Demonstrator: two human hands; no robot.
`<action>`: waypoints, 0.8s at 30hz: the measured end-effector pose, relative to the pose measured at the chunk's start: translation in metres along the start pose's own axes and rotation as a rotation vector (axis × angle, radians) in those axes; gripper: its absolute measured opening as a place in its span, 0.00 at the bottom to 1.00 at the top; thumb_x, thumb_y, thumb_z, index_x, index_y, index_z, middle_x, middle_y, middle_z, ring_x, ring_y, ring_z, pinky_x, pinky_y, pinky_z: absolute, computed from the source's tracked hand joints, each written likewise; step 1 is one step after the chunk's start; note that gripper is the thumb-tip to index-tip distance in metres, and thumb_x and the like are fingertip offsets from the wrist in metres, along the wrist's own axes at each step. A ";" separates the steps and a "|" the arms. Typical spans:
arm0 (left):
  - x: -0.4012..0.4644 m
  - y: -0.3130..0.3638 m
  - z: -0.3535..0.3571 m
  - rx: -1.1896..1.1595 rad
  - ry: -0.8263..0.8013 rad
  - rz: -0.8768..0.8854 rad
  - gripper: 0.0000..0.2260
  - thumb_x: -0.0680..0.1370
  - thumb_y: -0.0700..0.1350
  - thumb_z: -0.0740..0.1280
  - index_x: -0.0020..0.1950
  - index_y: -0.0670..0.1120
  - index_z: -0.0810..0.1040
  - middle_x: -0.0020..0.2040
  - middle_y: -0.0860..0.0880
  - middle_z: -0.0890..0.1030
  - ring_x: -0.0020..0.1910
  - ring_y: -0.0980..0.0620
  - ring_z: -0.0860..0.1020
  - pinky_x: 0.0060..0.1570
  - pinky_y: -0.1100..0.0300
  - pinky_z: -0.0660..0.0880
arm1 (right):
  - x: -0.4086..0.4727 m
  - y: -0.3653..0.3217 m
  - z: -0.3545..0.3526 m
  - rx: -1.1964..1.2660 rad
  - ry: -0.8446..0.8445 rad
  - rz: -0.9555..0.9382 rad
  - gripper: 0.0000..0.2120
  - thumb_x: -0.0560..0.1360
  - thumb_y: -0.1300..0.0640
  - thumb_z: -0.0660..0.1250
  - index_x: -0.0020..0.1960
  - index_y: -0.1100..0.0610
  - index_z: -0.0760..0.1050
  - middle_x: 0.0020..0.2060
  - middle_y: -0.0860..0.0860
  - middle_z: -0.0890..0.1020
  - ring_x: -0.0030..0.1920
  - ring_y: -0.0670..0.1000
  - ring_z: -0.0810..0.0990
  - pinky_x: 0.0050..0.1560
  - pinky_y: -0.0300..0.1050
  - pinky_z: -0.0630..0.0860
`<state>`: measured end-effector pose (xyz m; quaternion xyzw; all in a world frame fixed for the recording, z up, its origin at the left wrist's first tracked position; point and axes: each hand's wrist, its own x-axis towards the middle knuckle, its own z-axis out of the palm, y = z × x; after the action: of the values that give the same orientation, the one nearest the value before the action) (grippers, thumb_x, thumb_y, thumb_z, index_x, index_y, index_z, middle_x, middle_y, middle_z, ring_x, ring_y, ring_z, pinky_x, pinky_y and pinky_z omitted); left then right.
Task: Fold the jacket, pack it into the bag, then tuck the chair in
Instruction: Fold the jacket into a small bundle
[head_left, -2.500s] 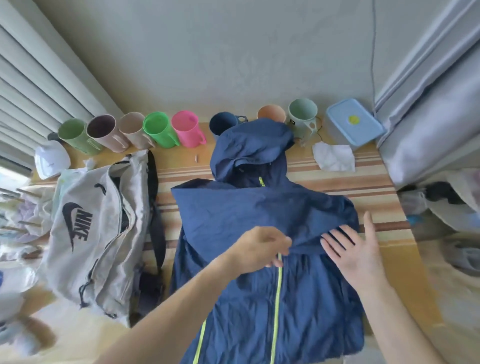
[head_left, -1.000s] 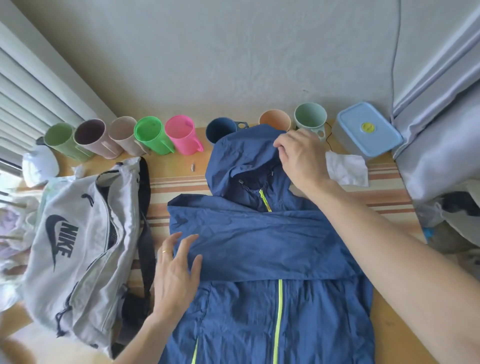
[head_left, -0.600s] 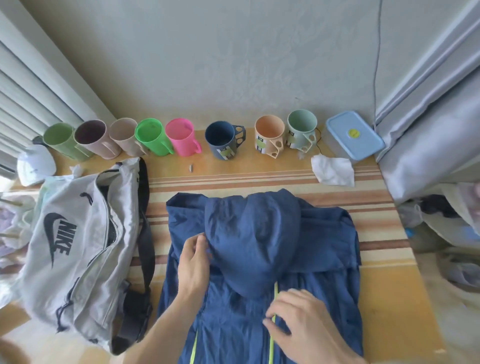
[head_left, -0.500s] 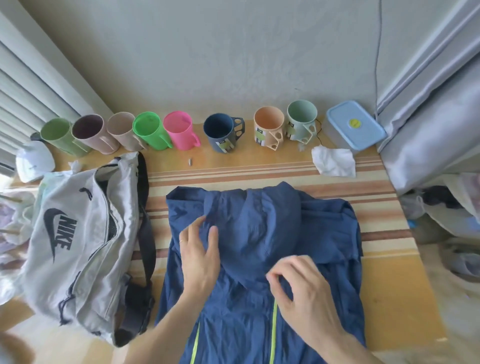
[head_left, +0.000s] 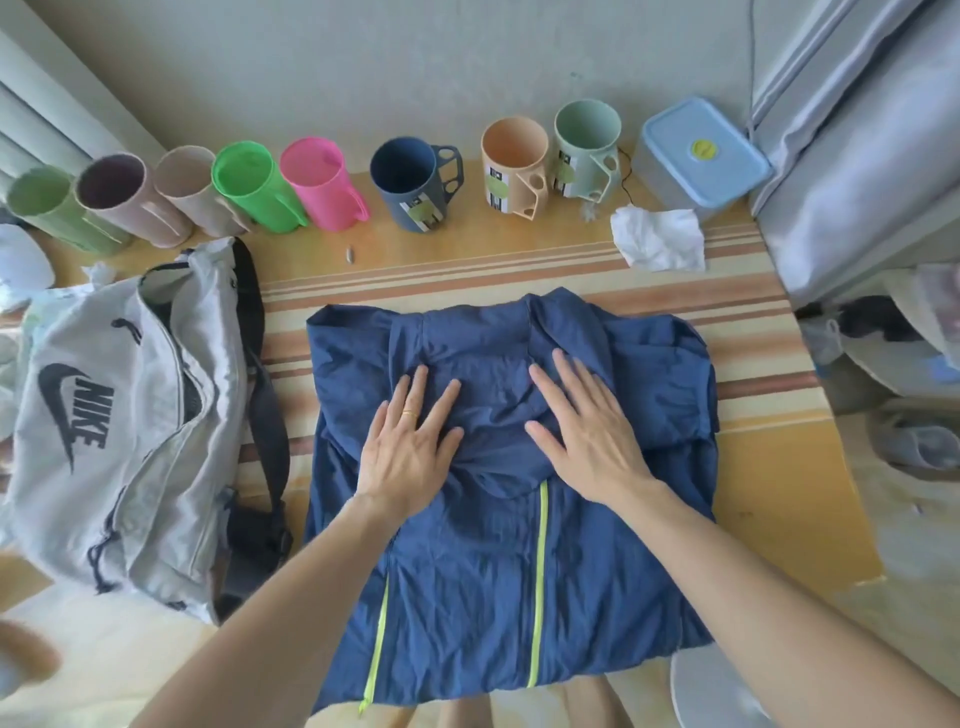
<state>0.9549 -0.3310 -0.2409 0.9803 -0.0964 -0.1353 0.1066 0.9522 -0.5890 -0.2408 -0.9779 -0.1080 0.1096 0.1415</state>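
A navy jacket (head_left: 498, 571) with neon yellow zips lies flat on the table, sleeves folded across the chest and the hood folded down over them. My left hand (head_left: 410, 447) presses flat on the hood's left side, fingers spread, a ring on one finger. My right hand (head_left: 587, 431) presses flat on the hood's right side. Neither hand grips anything. To the left of the jacket lies a grey Nike bag (head_left: 119, 426), its top zip open and its dark strap beside the jacket. No chair is in view.
A row of coloured mugs (head_left: 415, 182) lines the wall behind the jacket. A blue-lidded box (head_left: 701, 150) and a crumpled tissue (head_left: 657, 244) sit at the back right. A small object (head_left: 349, 254) lies near the mugs. Curtains (head_left: 857, 156) hang on the right.
The hood has been folded down onto the chest. Both hands have let go of the fabric and now lie flat on the hood, fingers spread.
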 end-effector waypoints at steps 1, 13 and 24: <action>-0.009 -0.001 -0.005 -0.030 0.036 -0.027 0.27 0.84 0.60 0.52 0.83 0.58 0.50 0.84 0.45 0.49 0.83 0.44 0.49 0.79 0.44 0.56 | -0.011 -0.001 -0.004 0.030 0.073 0.023 0.32 0.84 0.39 0.51 0.83 0.48 0.48 0.84 0.54 0.46 0.83 0.56 0.45 0.82 0.53 0.48; -0.182 -0.041 0.007 -0.135 0.028 -0.439 0.37 0.74 0.53 0.75 0.76 0.38 0.64 0.62 0.35 0.76 0.61 0.33 0.76 0.59 0.41 0.75 | -0.229 0.025 0.038 0.140 0.262 0.529 0.26 0.78 0.50 0.66 0.73 0.60 0.70 0.54 0.60 0.77 0.54 0.65 0.75 0.55 0.60 0.74; -0.240 -0.035 0.031 -0.211 0.065 -0.695 0.15 0.79 0.50 0.69 0.49 0.37 0.74 0.49 0.35 0.78 0.51 0.32 0.77 0.47 0.43 0.72 | -0.279 0.030 0.061 0.411 0.134 0.373 0.18 0.71 0.67 0.74 0.49 0.47 0.74 0.43 0.45 0.79 0.44 0.48 0.79 0.46 0.39 0.73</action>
<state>0.7246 -0.2506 -0.2196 0.9420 0.2603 -0.1416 0.1577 0.6766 -0.6692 -0.2559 -0.9368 0.1077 0.0882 0.3209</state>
